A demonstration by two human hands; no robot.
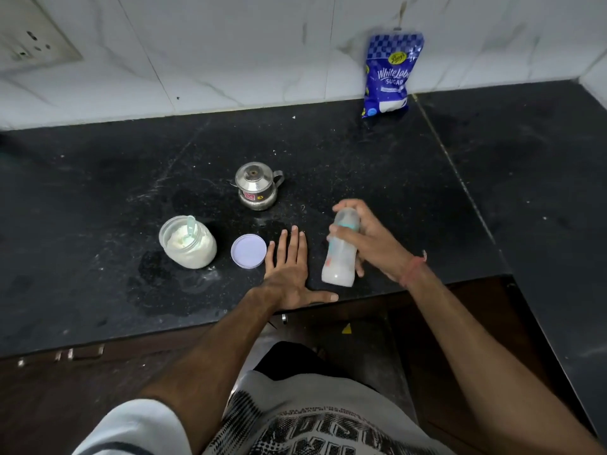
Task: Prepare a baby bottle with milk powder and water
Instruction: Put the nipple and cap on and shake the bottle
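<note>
Black stone counter (131, 178) runs along a white marble-look wall (230, 44); a switch plate (29, 41) sits at the wall's upper left. Blue sugar bag (391, 73) stands upright at the back, leaning on the wall, well apart from the rest.

Right hand (371, 238) is wrapped around the baby bottle (341, 247), fingers clamped on its upper part. Bottle is tilted, cap end away from the person, blurred. White milky liquid fills its lower end. Bottle sits near the counter's front edge; whether its base touches the counter cannot be told.

Left hand (290, 270) lies flat on the counter, palm down, fingers spread, holding nothing, just left of the bottle.

Open powder jar (187, 243) holds white powder with a pale green scoop (191, 224) standing in it. Small lidded steel pot (258, 188) stands behind, near centre. Lilac lid (248, 251) lies flat between jar and left hand.
</note>
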